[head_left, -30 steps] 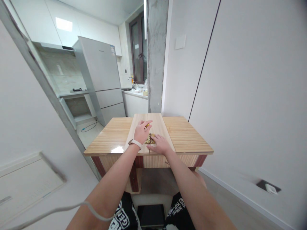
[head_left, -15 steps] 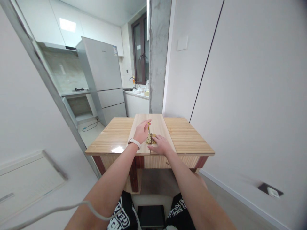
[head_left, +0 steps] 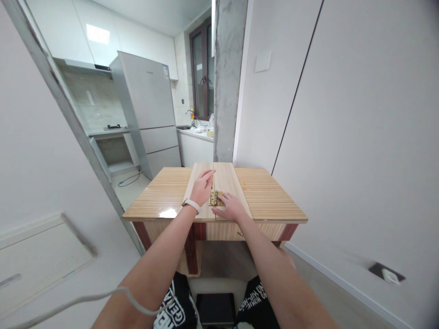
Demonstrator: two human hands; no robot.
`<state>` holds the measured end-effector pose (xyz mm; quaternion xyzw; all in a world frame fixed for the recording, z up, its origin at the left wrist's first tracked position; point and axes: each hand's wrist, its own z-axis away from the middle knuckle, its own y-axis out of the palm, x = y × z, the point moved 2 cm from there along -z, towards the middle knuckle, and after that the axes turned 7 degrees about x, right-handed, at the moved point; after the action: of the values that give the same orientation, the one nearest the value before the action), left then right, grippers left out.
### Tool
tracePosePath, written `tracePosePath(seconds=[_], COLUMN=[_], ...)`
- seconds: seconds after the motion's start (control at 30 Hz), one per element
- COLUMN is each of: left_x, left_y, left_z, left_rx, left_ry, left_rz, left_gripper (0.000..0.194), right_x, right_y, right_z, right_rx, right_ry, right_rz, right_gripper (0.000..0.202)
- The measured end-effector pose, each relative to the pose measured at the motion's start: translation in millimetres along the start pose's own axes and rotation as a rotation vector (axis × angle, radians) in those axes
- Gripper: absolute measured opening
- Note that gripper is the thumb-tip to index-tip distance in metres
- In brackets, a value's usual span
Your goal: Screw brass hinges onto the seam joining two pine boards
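Note:
A brass hinge (head_left: 213,198) lies open across the seam between two pale wooden boards (head_left: 224,176) on the table. My right hand (head_left: 233,208) rests with its fingers spread, the fingertips touching the hinge's right leaf and the board beside it. Above the hinge's left leaf is my left hand (head_left: 201,187), its fingers pressed together and stretched to the right. Between its fingers and thumb stands a small yellow screwdriver (head_left: 211,184), mostly hidden by the hand. Its tip is too small to make out.
The boards lie on a striped wooden table (head_left: 270,192) with a drawer front below. A pale cable (head_left: 85,299) crosses my left forearm. Behind stand a grey fridge (head_left: 147,96) and a kitchen sink (head_left: 184,128). A white wall (head_left: 343,137) rises at the right.
The fingers of my left hand have straightened and turned over the screwdriver, so less of its yellow handle shows. My right hand and the hinge have stayed in place.

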<state>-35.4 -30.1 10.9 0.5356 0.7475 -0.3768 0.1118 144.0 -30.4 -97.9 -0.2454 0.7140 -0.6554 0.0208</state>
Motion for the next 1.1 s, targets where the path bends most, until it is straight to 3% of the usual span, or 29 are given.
tracePosePath(seconds=[0.2,0.43,0.7,0.87,1.1], left_x=[3,4,-4,-8,-2], left_y=[3.1,1.0,1.2,3.0,2.7], left_z=[-1,0,2,2,2], left_rx=[0.073,-0.021,0.018,0.063,-0.024], left_ry=[-0.039,-0.093,0.013,-0.013,-0.074], left_rz=[0.108,-0.006,-0.009,0.027,-0.023], left_gripper=[0.035,0.025,0.038,0.037,0.028], right_x=[2,2,3,3,4], right_y=[-3,-2,-2,-2,-3], right_z=[2,0,2,1,2], right_rx=[0.004,0.004,-0.023,-0.013,-0.013], right_ry=[-0.012,-0.006,-0.02,-0.013,-0.014], right_rz=[-0.008,0.005,0.006,0.001,0.006], right_gripper=[0.089,0.09,0.089,0.09,0.089])
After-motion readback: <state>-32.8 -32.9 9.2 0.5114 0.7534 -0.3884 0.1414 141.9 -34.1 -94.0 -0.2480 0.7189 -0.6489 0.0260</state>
